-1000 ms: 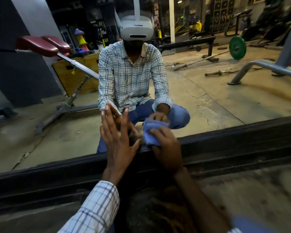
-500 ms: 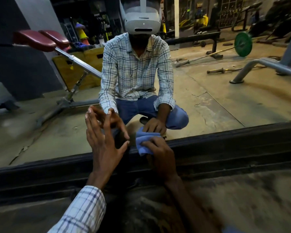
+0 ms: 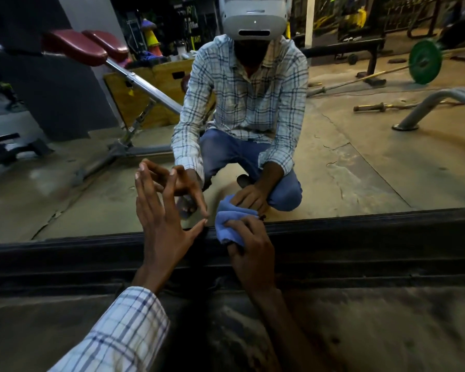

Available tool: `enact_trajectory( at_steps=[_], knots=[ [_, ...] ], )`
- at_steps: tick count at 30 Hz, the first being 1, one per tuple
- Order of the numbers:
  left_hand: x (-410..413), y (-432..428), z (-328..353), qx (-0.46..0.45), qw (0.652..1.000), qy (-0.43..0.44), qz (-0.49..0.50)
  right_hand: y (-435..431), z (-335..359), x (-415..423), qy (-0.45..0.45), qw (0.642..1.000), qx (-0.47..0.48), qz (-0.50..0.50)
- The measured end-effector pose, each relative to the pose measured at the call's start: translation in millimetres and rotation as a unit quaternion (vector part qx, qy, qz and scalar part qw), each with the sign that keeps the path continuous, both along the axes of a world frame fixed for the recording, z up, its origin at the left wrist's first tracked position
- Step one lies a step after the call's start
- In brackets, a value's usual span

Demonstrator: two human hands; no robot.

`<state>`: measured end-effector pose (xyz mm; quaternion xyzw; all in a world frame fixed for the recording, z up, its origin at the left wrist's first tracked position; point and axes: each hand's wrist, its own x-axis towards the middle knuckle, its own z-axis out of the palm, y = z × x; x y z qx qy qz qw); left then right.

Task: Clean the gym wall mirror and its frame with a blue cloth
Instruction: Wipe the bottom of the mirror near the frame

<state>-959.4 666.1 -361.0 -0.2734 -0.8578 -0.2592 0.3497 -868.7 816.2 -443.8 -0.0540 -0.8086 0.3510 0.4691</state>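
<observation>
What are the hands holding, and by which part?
The right hand grips the bunched blue cloth, fingers curled over its near side, against the mirror frame. The left hand holds nothing, fingers straight.

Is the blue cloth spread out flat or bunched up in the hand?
Bunched up. The blue cloth shows thick folds, gripped by the right hand on the mirror frame.

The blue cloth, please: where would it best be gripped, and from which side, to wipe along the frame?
Grip the cloth at its bunched lower half, coming from the near side, as the right hand does. It lies wadded on the frame against the mirror, which blocks the far side; fingers curled over the wad press it down.
</observation>
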Motion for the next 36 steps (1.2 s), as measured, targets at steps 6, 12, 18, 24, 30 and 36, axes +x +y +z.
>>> enact_trajectory(
  at_steps=[6,12,18,24,30,36],
  knots=[
    [4,-1,1,-0.002,1.000,-0.002,0.010,15,2,11,-0.026,1.000,0.018,0.000],
    [5,11,-3,0.044,0.999,-0.010,-0.006,92,8,54,0.027,0.991,-0.033,-0.130],
    [6,16,-7,0.049,0.998,-0.025,-0.018,118,16,72,0.084,0.957,-0.128,-0.245],
    [8,18,-9,0.049,0.998,-0.035,-0.017,36,18,31,0.019,0.996,-0.040,-0.075],
    [6,18,-9,0.044,0.998,-0.028,-0.024,77,72,36,0.179,0.935,-0.164,-0.260],
    [6,15,-8,0.037,0.999,-0.011,-0.023,7,97,0,0.116,0.984,-0.052,-0.128]
  ],
)
